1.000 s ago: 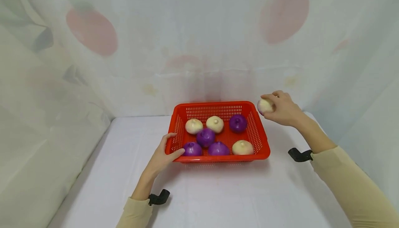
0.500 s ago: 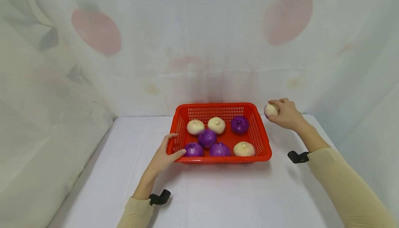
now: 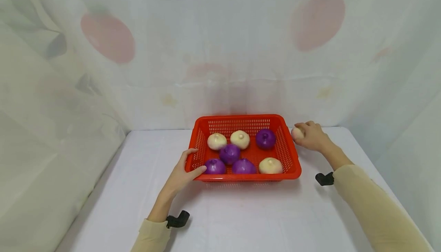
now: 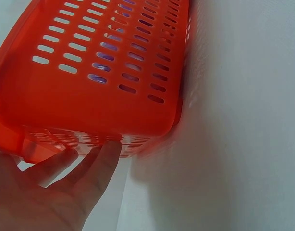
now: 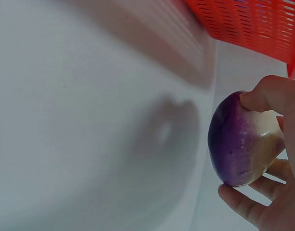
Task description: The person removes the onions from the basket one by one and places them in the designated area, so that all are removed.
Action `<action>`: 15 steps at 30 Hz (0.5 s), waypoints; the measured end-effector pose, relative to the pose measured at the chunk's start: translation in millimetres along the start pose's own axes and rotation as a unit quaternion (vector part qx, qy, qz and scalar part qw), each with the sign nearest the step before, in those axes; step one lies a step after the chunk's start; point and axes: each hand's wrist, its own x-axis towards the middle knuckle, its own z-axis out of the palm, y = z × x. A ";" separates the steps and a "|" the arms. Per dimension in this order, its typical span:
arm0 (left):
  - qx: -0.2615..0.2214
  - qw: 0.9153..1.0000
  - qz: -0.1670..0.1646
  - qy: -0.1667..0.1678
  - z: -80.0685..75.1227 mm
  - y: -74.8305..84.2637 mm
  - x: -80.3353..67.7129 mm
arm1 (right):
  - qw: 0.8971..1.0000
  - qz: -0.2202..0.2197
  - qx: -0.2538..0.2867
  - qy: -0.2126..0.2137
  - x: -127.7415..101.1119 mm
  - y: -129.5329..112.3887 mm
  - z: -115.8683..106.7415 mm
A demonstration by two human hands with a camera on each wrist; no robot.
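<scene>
On the white tabletop (image 3: 241, 213), your left hand (image 3: 179, 173) grips the near left corner of the red basket (image 3: 241, 177), thumb over the rim and fingers (image 4: 97, 161) beneath. Just right of the basket's far corner, your right hand (image 3: 311, 136) curls around a purple-and-cream onion (image 5: 241, 139), holding it just above the tabletop. Seven onions lie inside the basket.
</scene>
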 end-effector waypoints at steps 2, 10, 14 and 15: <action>0.000 1.000 -0.001 0.000 0.2 -0.6 -0.1 | 1.000 -0.003 -0.006 -0.002 0.3 2.6 4.3; 0.004 1.000 -0.001 0.004 0.1 -0.8 0.0 | 1.000 -0.001 0.001 -0.017 1.5 10.3 14.6; 0.008 1.000 0.002 0.006 0.7 0.5 0.8 | 1.000 -0.002 0.007 -0.021 2.6 16.4 15.9; 0.010 1.000 0.002 0.008 0.7 1.0 1.1 | 1.000 -0.003 0.008 -0.020 2.8 16.9 15.6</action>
